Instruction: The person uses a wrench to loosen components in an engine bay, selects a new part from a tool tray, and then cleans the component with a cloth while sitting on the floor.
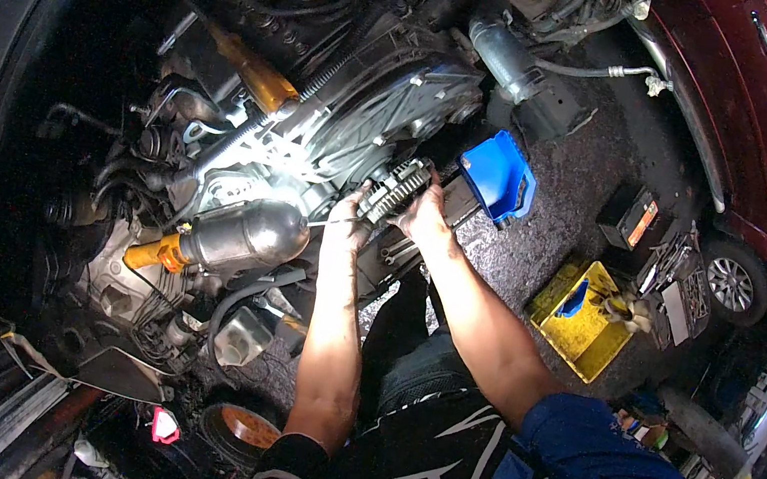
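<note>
Both my hands are closed round a toothed metal part [396, 191] that looks like a gear or pulley. My left hand [347, 218] grips its near left side, and my right hand [425, 210] grips its right side. My fingers partly hide it. Just beyond it lies the dark engine cover [386, 103], with a bright patch of light on the metal to its left. A round-ended grey canister [253, 233] with an orange collar [160, 253] sits left of my left hand. A thin rod runs between the canister and that hand.
A blue bin [498, 178] stands right of my right hand. Further right are a yellow crate [588, 353], a black battery-like box [627, 216], scattered tools [677, 274] and a dark red car [759, 120]. A silver cylinder [503, 57] lies beyond. A pink-rimmed light [164, 426] sits lower left.
</note>
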Demonstrator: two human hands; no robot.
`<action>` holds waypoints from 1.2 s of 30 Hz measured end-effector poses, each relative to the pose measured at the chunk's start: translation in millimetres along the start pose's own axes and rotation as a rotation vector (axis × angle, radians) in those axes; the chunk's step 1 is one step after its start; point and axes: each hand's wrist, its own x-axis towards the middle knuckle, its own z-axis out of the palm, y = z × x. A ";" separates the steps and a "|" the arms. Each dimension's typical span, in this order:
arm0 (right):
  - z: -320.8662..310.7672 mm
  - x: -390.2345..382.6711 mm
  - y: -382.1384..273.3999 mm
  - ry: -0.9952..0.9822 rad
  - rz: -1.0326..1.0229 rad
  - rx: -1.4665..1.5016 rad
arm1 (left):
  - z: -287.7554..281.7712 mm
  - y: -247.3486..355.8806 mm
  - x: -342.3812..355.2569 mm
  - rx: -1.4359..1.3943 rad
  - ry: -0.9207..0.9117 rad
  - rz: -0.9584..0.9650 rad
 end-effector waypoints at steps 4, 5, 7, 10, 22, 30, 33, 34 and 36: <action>-10.7 -0.9 -7.7 0.001 -0.036 -0.080 | 9.5 -7.2 1.9 0.082 0.023 -0.041; -0.2 -5.9 -1.1 0.008 -0.021 -0.050 | 2.0 -2.8 4.5 0.087 0.051 -0.032; -9.6 0.4 -8.1 0.026 -0.064 -0.029 | 5.4 -10.7 4.3 0.128 0.050 -0.049; -10.6 8.3 -6.8 0.017 -0.071 -0.029 | -1.9 -9.4 8.9 0.078 0.037 -0.056; -15.4 2.7 -6.7 -0.031 -0.086 -0.093 | -0.6 -12.0 3.1 0.100 0.003 -0.003; -25.9 11.0 -6.6 -0.096 -0.080 -0.091 | 1.2 -5.4 9.7 0.114 -0.006 -0.085; -25.6 13.1 -8.4 -0.039 -0.146 -0.123 | 2.2 -9.8 7.7 0.111 0.007 -0.081; -24.4 12.3 -8.4 -0.039 -0.143 -0.122 | 1.7 -10.0 8.1 0.107 0.012 -0.077; -23.7 11.2 -8.9 -0.036 -0.065 -0.092 | 0.0 -9.7 12.2 0.097 0.023 -0.081</action>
